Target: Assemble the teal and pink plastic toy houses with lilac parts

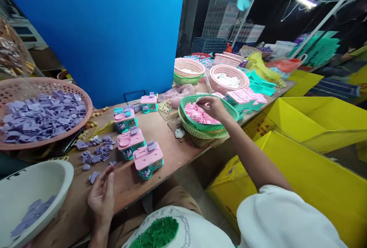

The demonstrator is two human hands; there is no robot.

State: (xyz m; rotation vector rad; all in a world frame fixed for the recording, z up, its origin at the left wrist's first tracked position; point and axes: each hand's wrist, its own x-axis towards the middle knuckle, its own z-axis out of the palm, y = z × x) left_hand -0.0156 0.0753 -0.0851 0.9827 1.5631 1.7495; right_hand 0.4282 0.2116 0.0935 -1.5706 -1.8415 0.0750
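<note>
My right hand reaches over a green basket filled with small pink plastic parts; its fingers pinch down among them, and whether a part is held I cannot tell. My left hand rests near the table's front edge, fingers loosely curled and apart, holding nothing. Just beyond it lie loose purple plastic pieces. Several pink-and-teal toy units stand in a row in the middle of the brown table.
A big pink basket of purple pieces sits at the left, a white bowl at the near left. Pink baskets and teal parts crowd the far end. A blue board stands behind. Yellow bins stand at the right.
</note>
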